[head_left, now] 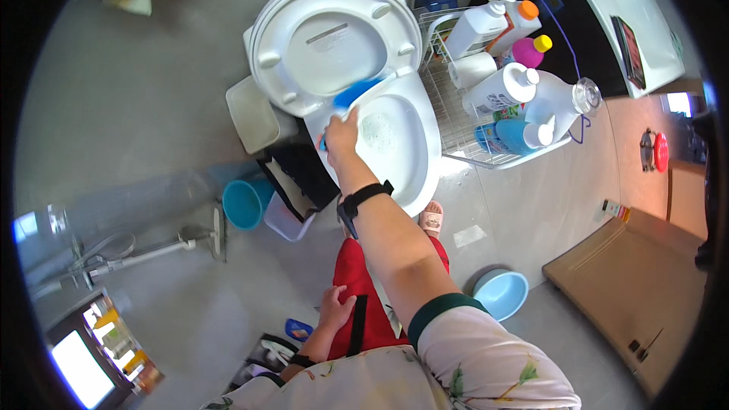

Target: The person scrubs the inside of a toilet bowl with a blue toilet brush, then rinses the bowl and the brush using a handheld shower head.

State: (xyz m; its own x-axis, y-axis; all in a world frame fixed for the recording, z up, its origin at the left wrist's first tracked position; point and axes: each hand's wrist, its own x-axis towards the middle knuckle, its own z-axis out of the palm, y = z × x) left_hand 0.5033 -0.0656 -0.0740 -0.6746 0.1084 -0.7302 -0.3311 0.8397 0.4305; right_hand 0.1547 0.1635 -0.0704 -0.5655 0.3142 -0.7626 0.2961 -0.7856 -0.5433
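Observation:
My right hand (342,135) is closed around the handle of a brush with blue bristles (357,93). The bristles are slightly blurred and lie at the rear rim of the white toilet bowl (418,142), near the hinge of the raised seat and lid (273,28). Foamy water (379,132) shows in the bowl, to the right of my hand. Lower down, my left hand (336,307) rests by my thigh over the red trousers, its fingers apart and nothing in it. A black band is on each wrist.
A wire rack (450,108) with several bottles stands right of the toilet. To its left are a bin (250,117), a black bag (302,176) and a teal bucket (244,205). A light blue basin (501,294) is on the floor near a brown door (626,290).

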